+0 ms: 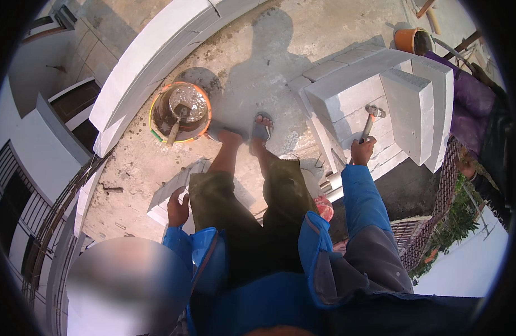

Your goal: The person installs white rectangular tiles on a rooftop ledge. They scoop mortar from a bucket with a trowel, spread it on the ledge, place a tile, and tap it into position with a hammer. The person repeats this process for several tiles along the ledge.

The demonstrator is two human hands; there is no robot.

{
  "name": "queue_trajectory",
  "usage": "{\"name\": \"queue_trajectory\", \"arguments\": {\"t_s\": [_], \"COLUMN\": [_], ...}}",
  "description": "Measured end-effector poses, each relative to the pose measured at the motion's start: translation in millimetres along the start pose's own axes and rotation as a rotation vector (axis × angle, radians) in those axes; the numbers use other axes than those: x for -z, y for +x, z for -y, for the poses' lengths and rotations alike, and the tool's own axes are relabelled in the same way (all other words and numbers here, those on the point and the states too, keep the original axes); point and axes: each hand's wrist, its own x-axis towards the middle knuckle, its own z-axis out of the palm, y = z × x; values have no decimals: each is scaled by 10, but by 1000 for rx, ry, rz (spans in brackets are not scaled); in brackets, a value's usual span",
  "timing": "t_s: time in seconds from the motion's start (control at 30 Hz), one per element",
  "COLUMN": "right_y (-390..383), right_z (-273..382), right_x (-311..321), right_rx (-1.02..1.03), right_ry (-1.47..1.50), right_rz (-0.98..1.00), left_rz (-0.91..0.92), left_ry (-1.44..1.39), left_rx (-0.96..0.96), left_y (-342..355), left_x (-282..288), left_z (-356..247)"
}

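My right hand (pixel 362 150) is closed around the dark grip of a hammer (pixel 369 128). The hammer's metal head lies over the pale blocks (pixel 347 92) on the right, and I cannot tell whether it touches them. An upright white block (pixel 409 112) stands just right of the hammer. Beside my left thigh hangs my left hand (pixel 178 208), fingers loosely bent and apart, holding nothing. Below it a pale block (pixel 162 203) rests on the floor, partly hidden by my leg. Ahead and left stands a bucket (pixel 155 116) of wet grey mortar, with a trowel (pixel 174 131) leaning inside.
A low curved wall of white blocks (pixel 137 61) runs along the left. On the right edge is another person in purple (pixel 476 106), near an orange bucket (pixel 404 40). Roof tiles (pixel 447 182) and greenery lie below the right edge. My sandalled feet stand on rough concrete.
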Motion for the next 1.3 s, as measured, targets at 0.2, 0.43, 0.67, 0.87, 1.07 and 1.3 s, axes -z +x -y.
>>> {"name": "queue_trajectory", "arguments": {"t_s": [0.2,0.43,0.67,0.87,1.07,1.3], "right_y": [-220,-1297,-1886,-2344,-2373,-3634], "right_z": [124,1686,4117,5501,5674,5061], "right_x": [140,710,1117,421,66,44], "right_rx": [-32,-9,392,745,448,172], "right_ry": [244,823,513,718,332,677], "right_rz": [35,388,564,104,414,559], "left_rz": [-420,-509,-315,-355,-342,-249], "left_ry": [403,472,284,257,230,356], "left_rx": [-448,-448,-337,-344,-337,-269], "left_y": [1749,3876,4036,4025,4047,3895], "left_x": [1317,2362,1923,1900,1937,2120], "left_z": [-1444,-2237,-2313,-2272,-2318,-2607]}}
